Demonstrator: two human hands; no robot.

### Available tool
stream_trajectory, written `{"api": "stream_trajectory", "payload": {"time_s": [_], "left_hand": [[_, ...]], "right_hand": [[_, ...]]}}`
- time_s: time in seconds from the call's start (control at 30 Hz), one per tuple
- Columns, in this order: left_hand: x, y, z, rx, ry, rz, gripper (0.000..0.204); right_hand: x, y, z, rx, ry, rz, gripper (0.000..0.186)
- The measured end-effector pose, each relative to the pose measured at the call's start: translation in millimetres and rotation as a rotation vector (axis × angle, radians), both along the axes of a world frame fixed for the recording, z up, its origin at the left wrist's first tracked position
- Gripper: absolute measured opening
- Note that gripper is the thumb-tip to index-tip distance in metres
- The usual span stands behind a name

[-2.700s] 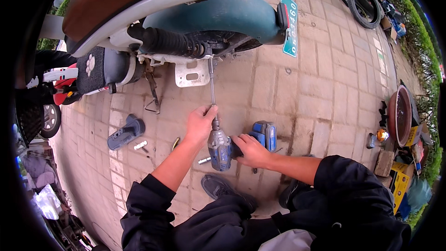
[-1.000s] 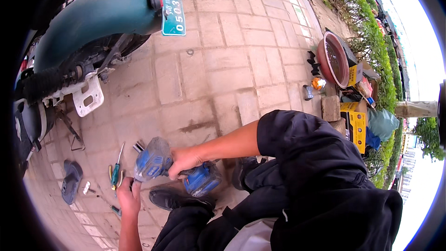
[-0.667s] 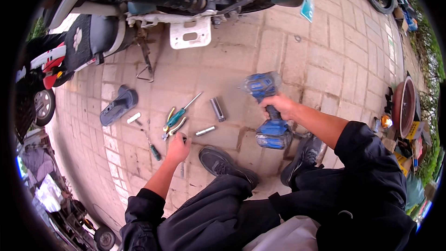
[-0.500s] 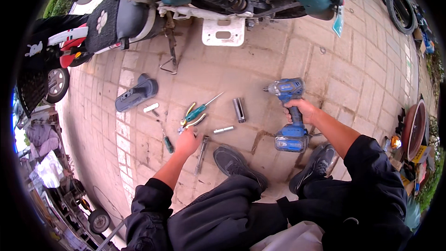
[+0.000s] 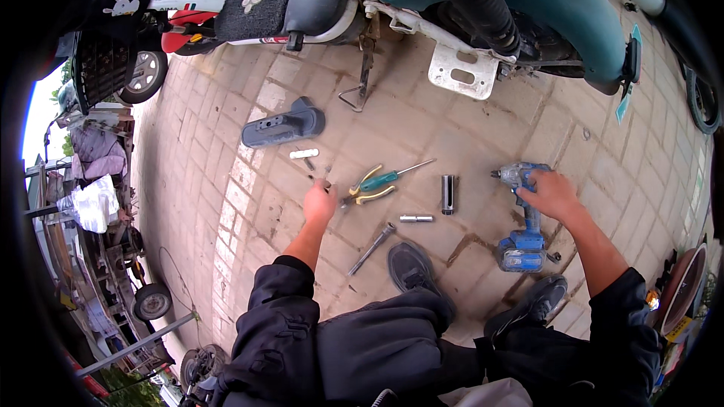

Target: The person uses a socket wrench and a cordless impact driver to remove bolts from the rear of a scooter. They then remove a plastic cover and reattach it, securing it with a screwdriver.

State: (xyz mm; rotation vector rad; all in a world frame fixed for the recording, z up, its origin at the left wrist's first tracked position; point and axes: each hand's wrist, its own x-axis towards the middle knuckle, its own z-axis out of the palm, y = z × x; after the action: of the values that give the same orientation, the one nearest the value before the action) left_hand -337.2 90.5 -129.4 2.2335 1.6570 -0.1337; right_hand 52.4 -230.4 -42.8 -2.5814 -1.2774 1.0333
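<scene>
My right hand grips the head of a blue impact driver, low on the pavement. At the left, my left hand is closed around something small and dark, too hidden to name. Near it lie yellow-handled pliers, a green-handled screwdriver and a white cylinder. A large socket, a slim socket and a long extension bar rest between my hands. A dark grey plastic piece lies beyond my left hand.
A teal scooter with a white bracket stands ahead, beside a red-and-white scooter. A loaded cart lines the left side. A basin sits at right, a tyre farther back. My shoes are below.
The driver has come down from the scooter, its long extension now detached on the pavement. My right hand has shifted from handle to head; my left hand has moved leftward among the tools.
</scene>
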Motion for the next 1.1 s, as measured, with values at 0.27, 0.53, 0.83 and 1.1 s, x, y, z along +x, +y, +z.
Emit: {"api": "stream_trajectory", "payload": {"time_s": [0.27, 0.53, 0.83, 1.1], "left_hand": [[-20, 74, -4, 0.199, -0.059, -0.056, 0.025], [13, 94, -4, 0.212, 0.038, -0.237, 0.027], [9, 94, -21, 0.107, 0.181, -0.221, 0.016], [14, 93, 0, 0.062, 0.017, -0.014, 0.033]], "right_hand": [[-35, 35, -17, 0.111, 0.078, 0.086, 0.039], [-62, 66, -27, 0.206, 0.139, 0.123, 0.042], [-72, 82, -23, 0.184, 0.223, 0.086, 0.041], [-87, 99, -9, 0.191, 0.287, 0.062, 0.04]]}}
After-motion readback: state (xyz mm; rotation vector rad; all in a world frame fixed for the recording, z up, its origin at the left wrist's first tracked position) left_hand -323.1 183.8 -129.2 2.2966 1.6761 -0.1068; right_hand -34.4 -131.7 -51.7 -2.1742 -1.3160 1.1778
